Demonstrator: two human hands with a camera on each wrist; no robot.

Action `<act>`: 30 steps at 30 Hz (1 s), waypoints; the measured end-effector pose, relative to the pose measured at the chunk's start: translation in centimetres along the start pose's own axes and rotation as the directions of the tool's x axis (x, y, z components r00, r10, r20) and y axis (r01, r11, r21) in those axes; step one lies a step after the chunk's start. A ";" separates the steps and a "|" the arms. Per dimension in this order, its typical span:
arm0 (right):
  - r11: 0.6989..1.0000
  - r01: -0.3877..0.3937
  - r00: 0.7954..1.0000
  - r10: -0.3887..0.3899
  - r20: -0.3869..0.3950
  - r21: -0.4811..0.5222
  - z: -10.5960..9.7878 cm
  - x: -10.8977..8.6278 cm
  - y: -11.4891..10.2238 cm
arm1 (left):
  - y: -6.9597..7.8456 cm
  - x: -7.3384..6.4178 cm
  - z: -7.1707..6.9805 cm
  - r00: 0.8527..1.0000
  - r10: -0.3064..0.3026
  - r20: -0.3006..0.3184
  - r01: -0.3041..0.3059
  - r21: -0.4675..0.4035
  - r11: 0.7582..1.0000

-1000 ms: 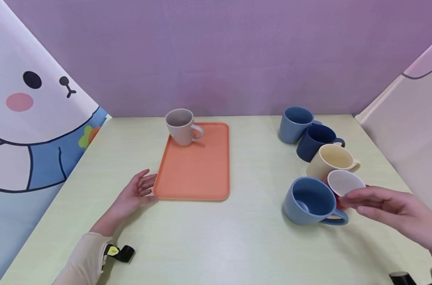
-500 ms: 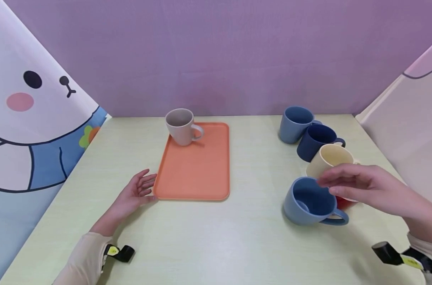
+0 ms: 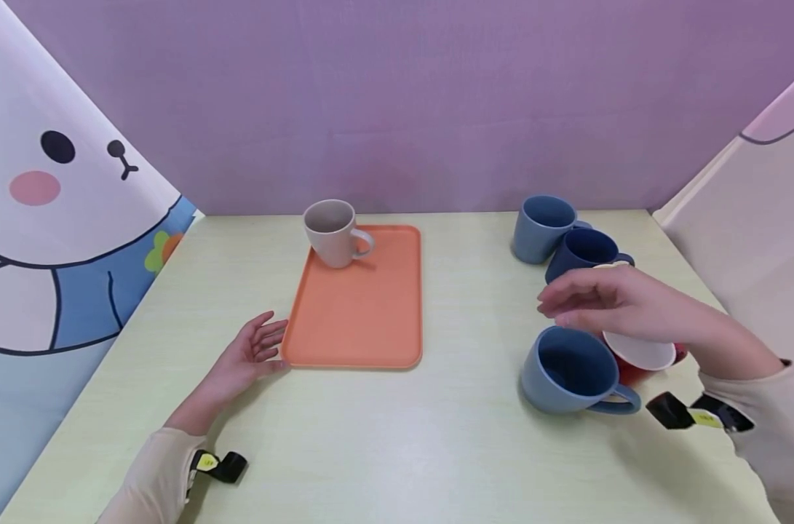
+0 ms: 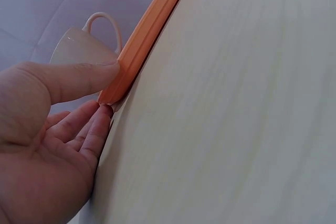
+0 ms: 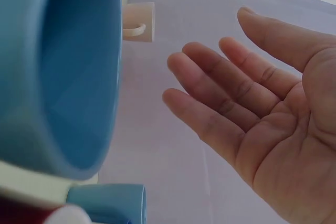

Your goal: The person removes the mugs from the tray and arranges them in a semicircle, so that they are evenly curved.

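Observation:
My left hand [image 3: 242, 356] rests beside the near left corner of the orange tray [image 3: 354, 320]. In the left wrist view its thumb [image 4: 84, 81] touches the tray's rim, while relaxed fingers lie at the corner. A grey mug [image 3: 333, 236] stands at the tray's far left corner. Over on the right, my right hand [image 3: 622, 302] hovers with loosely extended fingers above and behind the near light-blue mug [image 3: 560, 386]. No mug is in its palm, as the right wrist view shows. Under that hand, a cream mug [image 3: 611, 265] is nearly hidden and a red mug [image 3: 639, 358] with white inside is partly covered.
Behind the right hand stand a dark blue mug [image 3: 583, 247] and another light-blue mug [image 3: 542, 231], close together. The pale wooden table [image 3: 397, 444] ends at a purple backdrop [image 3: 397, 109]. A printed cartoon panel [image 3: 62, 233] borders the left side.
My right hand has moved left and away from me, from over the red mug, past the near light-blue mug's rim, to above the cream mug. The left hand, tray and mugs have stayed put.

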State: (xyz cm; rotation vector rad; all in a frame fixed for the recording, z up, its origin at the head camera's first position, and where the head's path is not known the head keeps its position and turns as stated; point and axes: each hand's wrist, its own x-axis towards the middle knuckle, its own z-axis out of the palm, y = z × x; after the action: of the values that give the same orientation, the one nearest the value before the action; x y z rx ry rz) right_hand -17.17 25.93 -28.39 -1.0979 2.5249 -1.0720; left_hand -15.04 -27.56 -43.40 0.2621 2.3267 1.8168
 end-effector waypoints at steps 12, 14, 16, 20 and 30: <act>0.992 -0.110 0.987 0.102 0.122 0.055 -0.3 5.8 -0.8 | 0.1 0.0 0.0 1.000 -0.004 -0.009 0.004 0.015 1.000; 0.995 -0.100 0.985 0.097 0.139 0.019 -0.3 6.9 -0.8 | 0.1 0.0 0.0 1.000 -0.004 -0.009 0.005 0.015 1.000; 0.996 -0.087 0.984 0.087 0.156 -0.009 -0.2 7.9 -0.7 | 0.1 0.0 0.0 1.000 -0.001 -0.008 0.001 0.015 1.000; 0.996 -0.056 0.978 0.069 0.197 -0.074 -0.1 9.9 -0.2 | 0.0 0.0 0.0 1.000 0.010 -0.004 -0.010 0.014 1.000; 0.989 -0.095 0.953 0.124 0.276 -0.116 0.9 14.7 1.0 | -0.1 0.0 -0.1 1.000 0.009 -0.004 -0.009 0.012 1.000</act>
State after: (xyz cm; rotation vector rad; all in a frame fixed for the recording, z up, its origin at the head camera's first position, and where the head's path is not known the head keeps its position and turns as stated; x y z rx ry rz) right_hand -27.72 15.68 -28.08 -1.0378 2.3993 -0.7087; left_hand -15.08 -27.62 -43.44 0.2714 2.3436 1.8096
